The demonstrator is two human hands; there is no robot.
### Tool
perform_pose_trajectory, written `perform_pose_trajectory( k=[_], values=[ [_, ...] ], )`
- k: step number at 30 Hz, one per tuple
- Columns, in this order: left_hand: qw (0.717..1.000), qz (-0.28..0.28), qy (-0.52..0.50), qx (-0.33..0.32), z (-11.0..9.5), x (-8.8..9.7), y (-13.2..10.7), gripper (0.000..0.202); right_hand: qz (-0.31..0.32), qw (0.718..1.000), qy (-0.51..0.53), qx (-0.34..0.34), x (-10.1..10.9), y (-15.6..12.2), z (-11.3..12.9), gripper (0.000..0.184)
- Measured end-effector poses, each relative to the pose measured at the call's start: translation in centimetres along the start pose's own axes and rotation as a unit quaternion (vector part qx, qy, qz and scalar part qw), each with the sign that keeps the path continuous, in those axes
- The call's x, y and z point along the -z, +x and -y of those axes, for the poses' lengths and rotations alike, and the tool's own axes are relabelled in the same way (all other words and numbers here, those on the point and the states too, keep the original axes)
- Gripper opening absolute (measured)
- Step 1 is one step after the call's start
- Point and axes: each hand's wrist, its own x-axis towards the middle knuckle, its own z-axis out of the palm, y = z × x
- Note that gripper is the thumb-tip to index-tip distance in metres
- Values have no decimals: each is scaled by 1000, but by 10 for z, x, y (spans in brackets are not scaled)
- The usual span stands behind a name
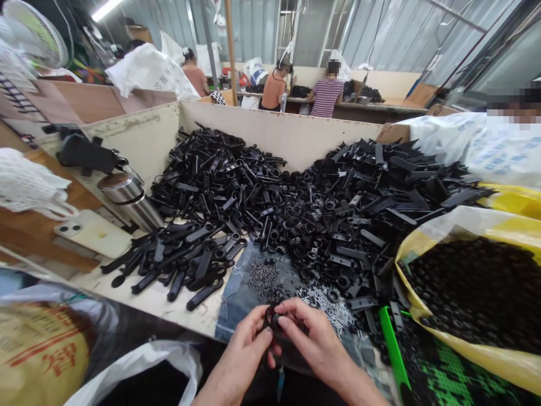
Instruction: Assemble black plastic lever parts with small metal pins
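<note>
The single head-worn camera looks forward and down across the desk (186,318), with the left hand (251,338) and right hand (306,327) close at the lower centre, piled black parts (220,180) at middle range, and people (274,90) and corrugated wall (249,31) far off along the top.

small black part (275,321) partly hidden by our fingers (262,340) at six o'clock, fan (36,31) cut off at ten, yellow sack (507,360) cropped at four

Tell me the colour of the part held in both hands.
The part is black, seen in the head view.
</note>
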Motion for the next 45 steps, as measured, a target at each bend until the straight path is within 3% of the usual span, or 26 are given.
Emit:
perform_pose_trajectory(
  k=[4,13,24,33,45],
  values=[
    [999,16,39,4,1,0,-2,38,-4,999,39,-25,0,-2,0,20],
    [999,23,39,7,3,0,-2,37,1,998,-47,42,0,-3,-3,24],
    [997,18,76,28,5,0,-4,43,34,997,-52,45,7,-4,4,19],
    [998,-4,47,37,-4,-12,-7,56,-53,996,61,-48,-10,-12,0,26],
    [992,-13,120,-25,17,-12,-4,45,-131,979,136,-80,-34,-22,-8,33]
  ],
)
